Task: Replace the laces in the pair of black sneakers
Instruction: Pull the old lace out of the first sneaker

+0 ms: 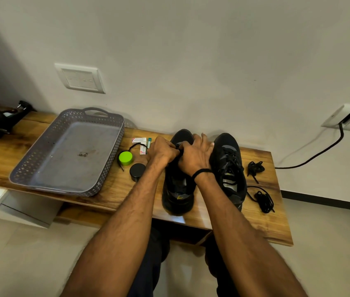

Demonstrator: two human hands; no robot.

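Wooden counter (pixel 114 189) against a plain wall. Nearest is the left sneaker (pixel 177 198), heel toward the camera, no lace visible on its near half. The left hand (pixel 161 152) and right hand (pixel 195 157) meet over its forefoot, fingers curled, pinching a black lace (pixel 136 145) at the low eyelets. The free end trails left round a green lid (pixel 125 158). The right sneaker (pixel 227 161) sits just beside, already laced, with loose lace bundles (pixel 255 168) to its right. Looks like early threading on the second shoe. Next: even the ends, then cross upward through each eyelet.
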